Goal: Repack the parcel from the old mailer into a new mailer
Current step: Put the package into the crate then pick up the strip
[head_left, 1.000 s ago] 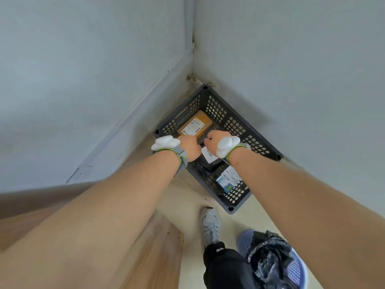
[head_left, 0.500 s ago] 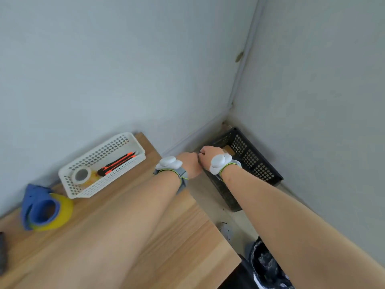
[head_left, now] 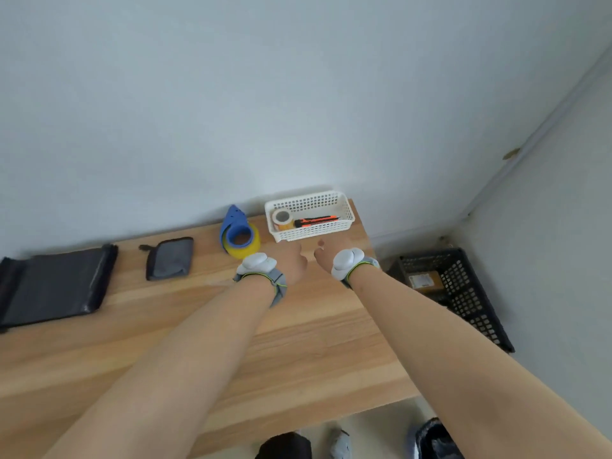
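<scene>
Two hands hover over the far right part of the wooden table point(head_left: 298, 329), just short of the white basket point(head_left: 311, 215); the left hand point(head_left: 293, 265) and right hand point(head_left: 326, 256) are seen from behind the wrists, fingers tucked out of sight, so whether they are clenched or grasping anything cannot be told. Black mailers point(head_left: 54, 286) lie at the table's left edge, cut off by the frame. Bare wood spreads across the near half. A brown parcel point(head_left: 424, 281) lies in the black crate point(head_left: 463, 293) on the floor beyond the table's right edge, well apart from both hands, partly hidden by the crate wall.
</scene>
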### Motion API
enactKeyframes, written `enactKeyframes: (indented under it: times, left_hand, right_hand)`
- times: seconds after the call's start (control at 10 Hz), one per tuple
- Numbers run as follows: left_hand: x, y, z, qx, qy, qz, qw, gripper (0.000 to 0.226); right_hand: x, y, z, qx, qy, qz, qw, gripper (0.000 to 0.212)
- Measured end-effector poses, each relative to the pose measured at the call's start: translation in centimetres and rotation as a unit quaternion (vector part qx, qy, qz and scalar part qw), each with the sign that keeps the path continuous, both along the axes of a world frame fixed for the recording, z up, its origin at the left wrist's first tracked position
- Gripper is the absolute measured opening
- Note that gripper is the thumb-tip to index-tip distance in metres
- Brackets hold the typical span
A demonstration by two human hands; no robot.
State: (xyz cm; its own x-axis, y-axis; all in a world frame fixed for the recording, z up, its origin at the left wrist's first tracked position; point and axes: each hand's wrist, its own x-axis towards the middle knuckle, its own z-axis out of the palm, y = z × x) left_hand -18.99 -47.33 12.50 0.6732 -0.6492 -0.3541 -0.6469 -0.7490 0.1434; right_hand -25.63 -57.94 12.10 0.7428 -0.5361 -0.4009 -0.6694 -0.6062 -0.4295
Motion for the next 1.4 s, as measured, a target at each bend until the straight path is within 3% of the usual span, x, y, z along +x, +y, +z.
enactKeyframes:
  times: [0.1,0.2,0.4,0.6,0.7,0.8,1.0,1.2,1.4]
  left_hand:
    - [2.0,7.5,-0.2,-0.029,0.019,0.025,0.999,0.02]
    - [4.5,13.6,-1.8,-0.026,0.044,0.055,0.997,0.025]
    - [7.8,20.4,-6.6,0.05,0.068,0.061,0.995,0.032]
    - [10.2,21.5,-11.8,0.074,0.06,-0.021,0.995,0.029]
    - [10.5,21.4,-13.2,0.046,0.044,-0.015,0.998,0.03]
    - [10.8,21.1,-15.0,0.009,0.037,-0.018,0.999,0.032]
    - [11.6,20.5,-16.6,-0.072,0.008,-0.032,0.997,0.03]
    - [12.3,20.2,-17.8,-0.148,-0.019,-0.054,0.987,0.027]
    - [11.9,18.5,-17.5,-0.152,-0.031,-0.106,0.982,0.026]
  right_hand:
    - [1.9,4.8,-0.1,0.022,0.027,0.029,0.999,0.034]
    - [4.4,9.2,-2.3,0.044,0.045,0.048,0.997,0.033]
    - [6.3,13.6,-7.8,0.024,0.086,-0.002,0.996,0.016]
    - [7.5,13.7,-12.6,-0.015,0.169,-0.055,0.984,0.017]
    - [7.8,12.7,-14.0,-0.032,0.127,-0.053,0.99,0.012]
    - [8.7,11.6,-15.9,-0.059,0.088,-0.058,0.993,0.025]
    - [10.1,10.9,-18.3,-0.052,0.142,0.002,0.989,0.02]
    - [8.9,11.7,-20.2,-0.125,0.069,0.042,0.989,0.019]
    - [7.5,10.7,-19.4,-0.105,0.053,-0.012,0.993,0.022]
